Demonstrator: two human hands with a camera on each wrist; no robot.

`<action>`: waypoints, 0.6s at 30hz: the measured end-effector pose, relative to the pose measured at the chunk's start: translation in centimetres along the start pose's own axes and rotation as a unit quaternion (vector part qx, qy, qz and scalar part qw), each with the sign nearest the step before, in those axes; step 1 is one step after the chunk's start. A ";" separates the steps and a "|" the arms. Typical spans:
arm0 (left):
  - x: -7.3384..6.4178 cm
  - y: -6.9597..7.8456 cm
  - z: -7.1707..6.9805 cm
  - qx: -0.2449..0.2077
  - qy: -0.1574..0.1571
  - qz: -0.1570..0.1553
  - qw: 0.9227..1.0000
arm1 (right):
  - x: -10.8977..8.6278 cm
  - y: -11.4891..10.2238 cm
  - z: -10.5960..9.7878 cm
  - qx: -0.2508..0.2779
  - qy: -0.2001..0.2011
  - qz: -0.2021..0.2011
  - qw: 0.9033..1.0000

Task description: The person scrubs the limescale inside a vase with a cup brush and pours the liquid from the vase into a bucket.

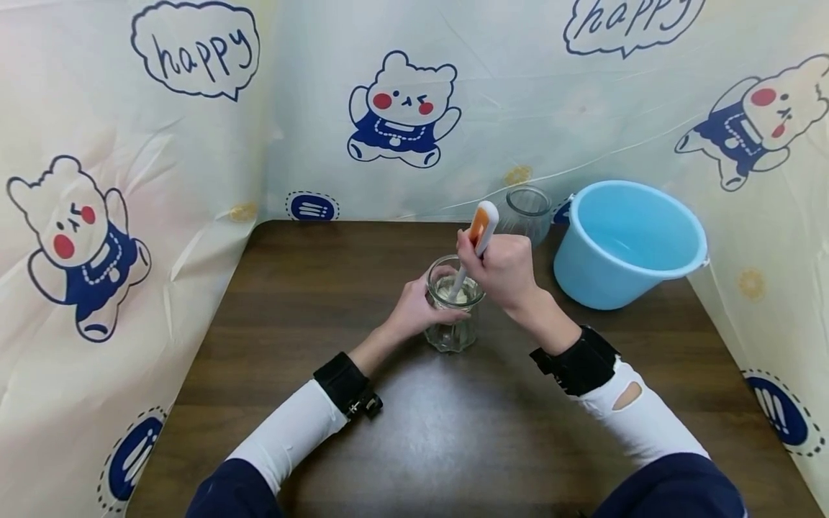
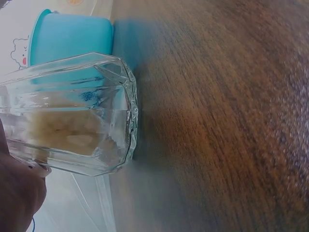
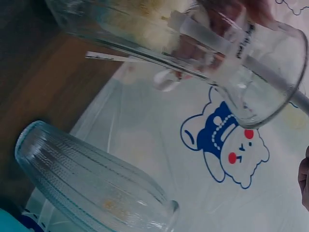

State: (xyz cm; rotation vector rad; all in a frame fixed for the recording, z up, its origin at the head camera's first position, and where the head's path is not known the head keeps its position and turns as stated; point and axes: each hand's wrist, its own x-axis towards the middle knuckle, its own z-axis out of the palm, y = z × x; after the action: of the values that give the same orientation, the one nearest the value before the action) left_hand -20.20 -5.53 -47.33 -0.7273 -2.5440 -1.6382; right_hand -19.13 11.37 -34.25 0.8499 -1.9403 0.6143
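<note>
A clear glass jar (image 1: 451, 337) with a faceted lower part stands near the middle of the table, its mouth facing up. My left hand (image 1: 417, 308) grips it from the left, thumb across the near side and fingers round the far side. My right hand (image 1: 508, 270) is wrapped round the orange-and-white handle of a bottle brush (image 1: 483, 224), whose pale shaft slants down through the jar's mouth. Inside the jar, the brush's yellowish head (image 2: 67, 128) shows blurred through the glass in the left wrist view.
Behind my right hand, a second, ribbed glass (image 1: 529, 205) stands near the table's back edge. To the right is a light blue bucket (image 1: 602, 277). A printed cloth (image 1: 311, 144) hangs round the brown wooden table (image 1: 291, 324).
</note>
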 end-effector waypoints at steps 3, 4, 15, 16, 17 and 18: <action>0.0 0.0 0.0 0.002 0.003 0.003 1.000 | 0.0 0.2 0.0 0.009 0.003 0.007 1.000; 0.1 0.1 0.0 0.003 0.004 0.006 1.000 | 0.3 0.1 -0.2 0.015 0.010 0.010 1.000; 0.2 0.1 0.1 0.007 0.009 0.013 1.000 | 0.9 -0.8 -0.6 0.036 0.036 0.017 0.999; 0.1 0.0 0.1 0.007 0.009 0.009 1.000 | 0.8 -0.8 -0.4 0.035 0.029 0.011 0.999; 0.1 0.0 0.1 0.006 0.009 0.009 1.000 | 0.7 -0.8 -0.4 0.036 0.025 0.009 0.999; 0.1 0.0 0.1 0.006 0.008 0.008 1.000 | 0.8 -0.8 -0.5 0.036 0.027 0.014 0.999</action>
State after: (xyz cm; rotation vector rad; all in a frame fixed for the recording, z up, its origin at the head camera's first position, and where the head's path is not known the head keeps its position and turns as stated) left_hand -20.25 -5.43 -47.33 -0.7278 -2.5282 -1.6155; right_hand -18.53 10.94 -33.27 0.8443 -1.8934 0.7205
